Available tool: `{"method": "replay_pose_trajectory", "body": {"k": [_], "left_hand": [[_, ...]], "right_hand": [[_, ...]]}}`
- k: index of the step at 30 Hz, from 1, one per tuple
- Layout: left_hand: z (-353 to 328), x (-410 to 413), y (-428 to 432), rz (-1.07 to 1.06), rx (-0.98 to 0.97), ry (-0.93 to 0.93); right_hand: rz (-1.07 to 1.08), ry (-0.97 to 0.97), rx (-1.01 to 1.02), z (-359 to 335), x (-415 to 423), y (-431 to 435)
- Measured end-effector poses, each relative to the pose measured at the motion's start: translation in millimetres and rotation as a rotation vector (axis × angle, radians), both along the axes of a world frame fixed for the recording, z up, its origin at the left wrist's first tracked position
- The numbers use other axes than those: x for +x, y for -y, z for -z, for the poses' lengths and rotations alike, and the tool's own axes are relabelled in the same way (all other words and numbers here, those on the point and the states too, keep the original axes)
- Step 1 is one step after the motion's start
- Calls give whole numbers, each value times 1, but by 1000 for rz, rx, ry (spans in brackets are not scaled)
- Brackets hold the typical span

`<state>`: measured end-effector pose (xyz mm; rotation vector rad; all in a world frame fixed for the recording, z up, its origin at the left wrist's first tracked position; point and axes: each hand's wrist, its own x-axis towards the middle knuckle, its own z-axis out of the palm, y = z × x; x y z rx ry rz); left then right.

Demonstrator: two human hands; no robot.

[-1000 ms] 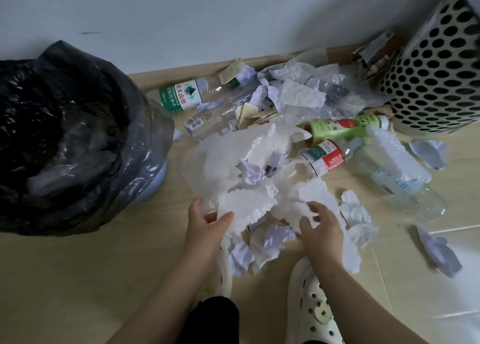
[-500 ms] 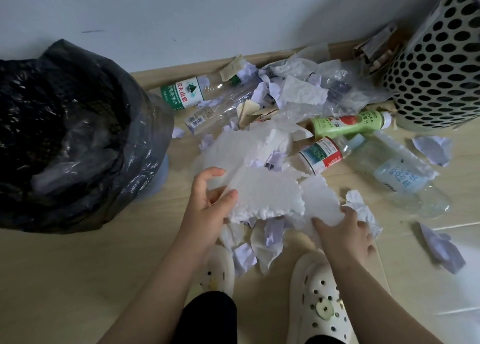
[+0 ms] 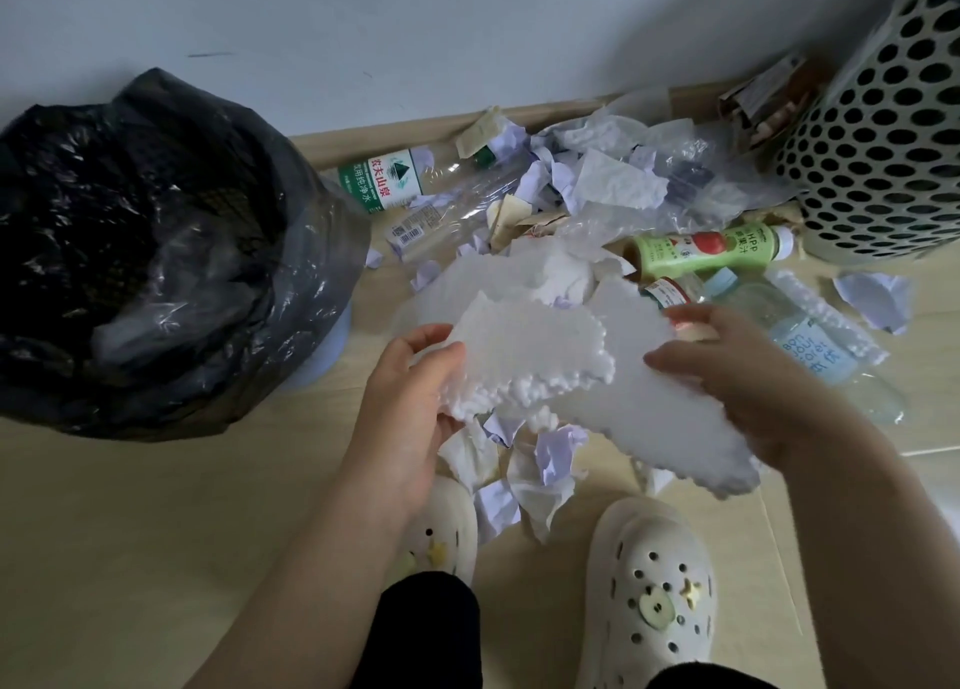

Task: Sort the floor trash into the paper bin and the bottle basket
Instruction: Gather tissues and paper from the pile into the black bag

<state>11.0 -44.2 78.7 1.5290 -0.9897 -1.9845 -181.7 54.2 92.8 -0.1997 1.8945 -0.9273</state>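
Foam sheets (image 3: 530, 345) gripped by left hand (image 3: 410, 392) and right hand (image 3: 737, 371); five bottles (image 3: 711, 251) beyond.

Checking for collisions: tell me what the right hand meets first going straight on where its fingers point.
Probably the jagged white foam piece gripped by the left hand; the right hand, itself gripping another white foam sheet, points left at it. Depth is unclear.

Foam sheets (image 3: 535, 345) white, beady-edged; bin liner (image 3: 171, 251) glossy black plastic; floor (image 3: 156, 506) smooth.
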Motion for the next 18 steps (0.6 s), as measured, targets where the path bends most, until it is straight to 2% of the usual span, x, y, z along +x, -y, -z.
{"method": "replay_pose_trajectory", "body": {"k": [3, 7, 11, 14, 18], "left_hand": [[-6, -5, 2, -19, 42, -70], [-9, -13, 5, -57, 42, -65], [-15, -15, 11, -132, 87, -87], [-19, -10, 16, -85, 110, -147], [-33, -4, 23, -115, 8, -178]], "right_hand": [[73, -22, -235, -21, 3, 10], [230, 81, -473, -15, 25, 35], [185, 218, -520, -3, 49, 51], [109, 236, -551, -5, 58, 61], [25, 273, -573, -15, 69, 78]]}}
